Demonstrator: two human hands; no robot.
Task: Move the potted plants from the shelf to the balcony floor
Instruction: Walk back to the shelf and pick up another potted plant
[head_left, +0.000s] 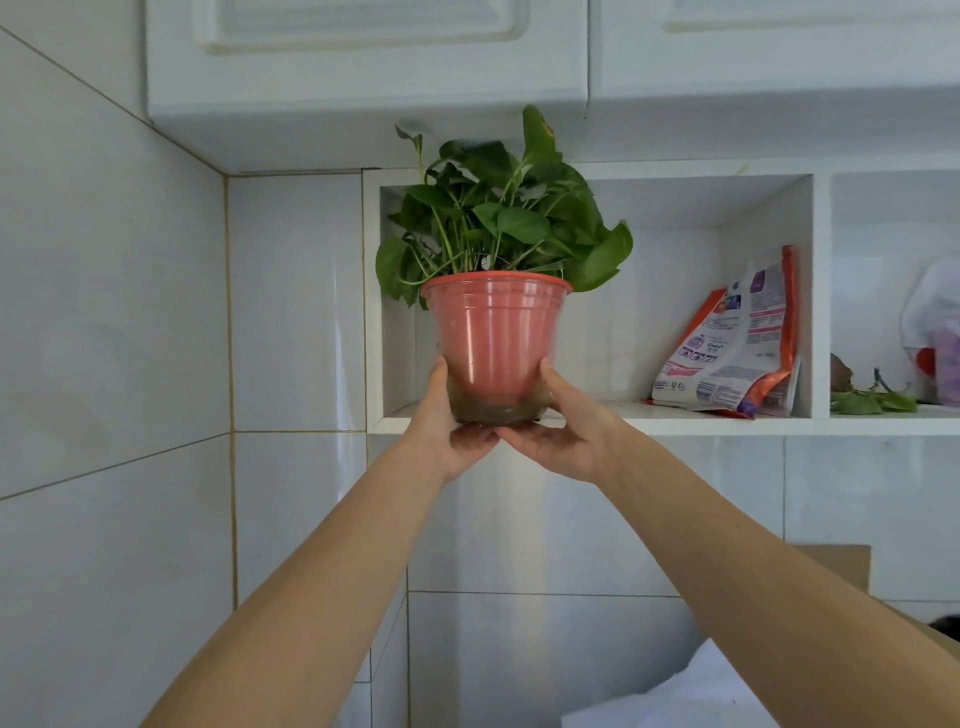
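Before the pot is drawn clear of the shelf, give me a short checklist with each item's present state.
1. Both hands on the pot: ok, left hand and right hand cradle its base from either side.
2. Pot upright: ok.
3. Base off the shelf: cannot tell, it sits right at the front edge.
4. Leaves clear of the cabinet above: not ok, the top leaf overlaps its underside.
5. Pouch out of the way: ok, it leans well to the right.
6. Floor landing spot: cannot tell, out of view.
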